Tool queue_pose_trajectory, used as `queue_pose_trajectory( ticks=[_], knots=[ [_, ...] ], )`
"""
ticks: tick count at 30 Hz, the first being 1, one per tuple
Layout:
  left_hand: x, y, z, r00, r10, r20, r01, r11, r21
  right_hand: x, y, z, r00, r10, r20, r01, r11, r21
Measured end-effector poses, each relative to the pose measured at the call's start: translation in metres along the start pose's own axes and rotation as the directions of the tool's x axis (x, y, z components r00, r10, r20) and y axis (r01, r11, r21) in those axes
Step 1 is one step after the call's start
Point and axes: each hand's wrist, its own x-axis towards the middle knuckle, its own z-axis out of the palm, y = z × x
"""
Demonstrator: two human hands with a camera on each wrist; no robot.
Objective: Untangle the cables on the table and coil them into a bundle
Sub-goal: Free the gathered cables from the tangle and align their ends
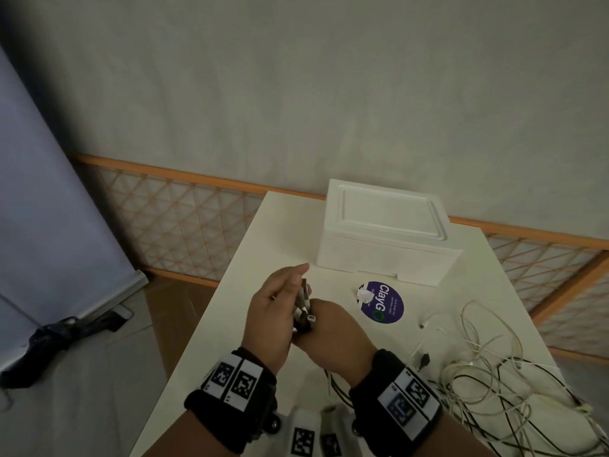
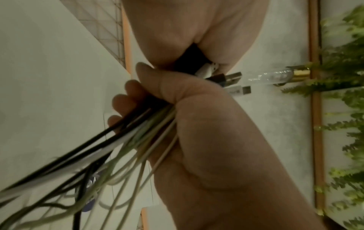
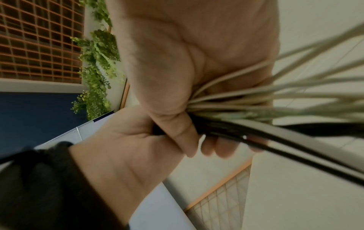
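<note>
Over the white table (image 1: pixel 263 245) my two hands meet around a bunch of black and white cables. My left hand (image 1: pixel 276 311) holds the plug ends (image 1: pixel 304 308), its forefinger stretched forward. In the left wrist view the USB plugs (image 2: pixel 232 77) stick out past my left hand (image 2: pixel 187 31). My right hand (image 1: pixel 333 334) grips the strands just below, fingers curled round them (image 2: pixel 206 140). The right wrist view shows my right hand (image 3: pixel 177 62) fisted on the cable strands (image 3: pixel 256 99), with my left hand (image 3: pixel 122 140) below it. The remaining cables (image 1: pixel 487 374) trail in a loose tangle on the table to the right.
A white foam box (image 1: pixel 385 232) stands at the back of the table. In front of it lies a round purple sticker (image 1: pixel 382 301). White blocks with printed markers (image 1: pixel 303 440) sit at the near edge. The table's left edge drops to the floor; a wooden lattice rail runs behind.
</note>
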Motion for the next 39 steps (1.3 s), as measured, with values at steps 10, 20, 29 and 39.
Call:
queue_pose_trajectory(
  ticks=[10, 20, 29, 39],
  knots=[
    [0.010, -0.002, -0.015, 0.960, -0.015, 0.281, -0.022, 0.991, 0.128, 0.000, -0.002, -0.007, 0.990, 0.098, -0.104, -0.077, 0.978, 0.195],
    [0.016, -0.003, -0.017, 0.850, -0.039, 0.525, -0.227, 0.872, 0.434, -0.015, 0.011, -0.020, 0.988, 0.051, -0.146, -0.017, 0.974, 0.225],
    [0.024, 0.007, 0.008, 0.857, -0.208, 0.471, -0.212, 0.691, 0.691, -0.032, 0.039, -0.038, 0.987, 0.092, -0.134, -0.098, 0.994, -0.041],
    [0.001, -0.011, 0.028, 0.821, 0.074, 0.566, -0.500, 0.571, 0.651, -0.041, 0.064, -0.043, 0.971, 0.072, -0.229, -0.049, 0.993, 0.104]
  ],
)
